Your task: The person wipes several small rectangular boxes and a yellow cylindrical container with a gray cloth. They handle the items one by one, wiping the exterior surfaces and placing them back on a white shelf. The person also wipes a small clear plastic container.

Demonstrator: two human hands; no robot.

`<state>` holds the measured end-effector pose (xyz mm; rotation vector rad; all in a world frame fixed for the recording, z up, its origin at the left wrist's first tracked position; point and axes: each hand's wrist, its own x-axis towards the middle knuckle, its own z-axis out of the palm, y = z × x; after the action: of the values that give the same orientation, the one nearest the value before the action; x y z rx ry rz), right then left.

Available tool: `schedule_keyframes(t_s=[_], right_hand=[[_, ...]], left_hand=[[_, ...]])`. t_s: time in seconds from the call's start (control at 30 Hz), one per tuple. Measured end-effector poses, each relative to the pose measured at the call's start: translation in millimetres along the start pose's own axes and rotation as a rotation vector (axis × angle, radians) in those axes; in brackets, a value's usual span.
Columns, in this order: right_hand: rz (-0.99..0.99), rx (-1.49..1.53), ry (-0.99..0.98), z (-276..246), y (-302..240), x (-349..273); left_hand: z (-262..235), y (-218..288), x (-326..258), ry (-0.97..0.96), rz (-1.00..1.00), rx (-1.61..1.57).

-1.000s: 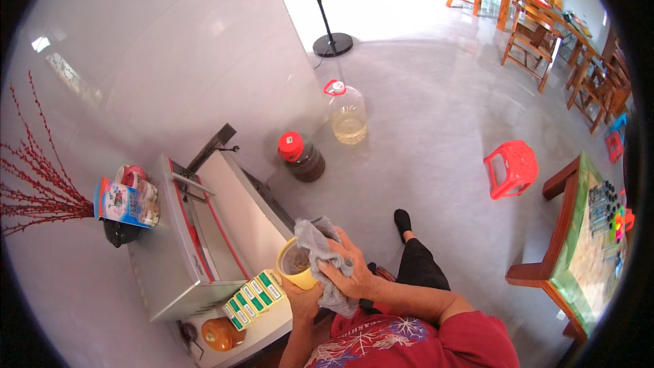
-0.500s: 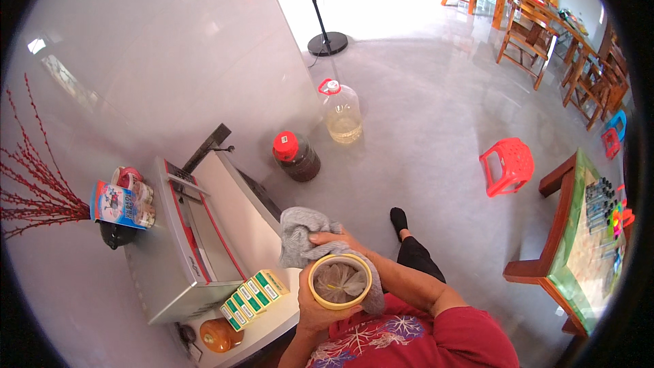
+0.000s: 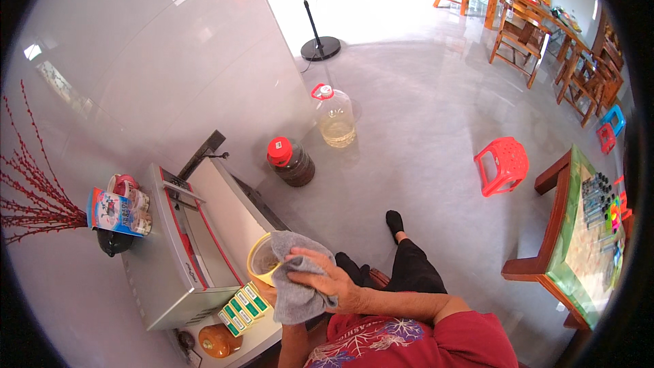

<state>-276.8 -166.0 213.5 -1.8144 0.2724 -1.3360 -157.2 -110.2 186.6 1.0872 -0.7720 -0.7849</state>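
A round yellow-rimmed canister (image 3: pixel 255 260) is tilted above the white cabinet's front edge. My left hand (image 3: pixel 267 292) is wrapped round its lower side, mostly hidden by a grey cloth (image 3: pixel 298 305). With my right hand (image 3: pixel 327 279) I grip that cloth and press it against the canister's near side, fingers bent over the fabric. The cloth covers part of the canister's mouth, so little of the inside shows. Just left of the canister, on the cabinet, are several green, white and yellow boxes (image 3: pixel 244 308) side by side. A round orange-brown lidded pot (image 3: pixel 219 341) sits beside them.
A silver appliance (image 3: pixel 153 266) stands on the white cabinet (image 3: pixel 262 337), with a blue packet (image 3: pixel 112 211) on top. On the floor are a red-lidded jar (image 3: pixel 291 163), a large clear jug (image 3: pixel 337 126), a red stool (image 3: pixel 503 165) and a fan (image 3: pixel 320 48). A green-topped table (image 3: pixel 579 232) stands right.
The canister has moved left and tilted away from upright. My right hand has brought the grey cloth round from behind it to its near side, over part of the mouth.
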Motion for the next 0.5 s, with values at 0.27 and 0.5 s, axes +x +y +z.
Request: schedule_keyframes(t_s=[0.27, 0.5], right_hand=[[0.205, 0.086, -0.045, -15.4, 27.7, 18.7], [0.515, 0.532, 0.055, -18.7, 32.4, 15.3]], left_hand=[[20.2, 14.8, -4.7, 0.039, 0.187, 0.359], [0.9, 8.3, -11.2, -0.063, 0.12, 0.443]])
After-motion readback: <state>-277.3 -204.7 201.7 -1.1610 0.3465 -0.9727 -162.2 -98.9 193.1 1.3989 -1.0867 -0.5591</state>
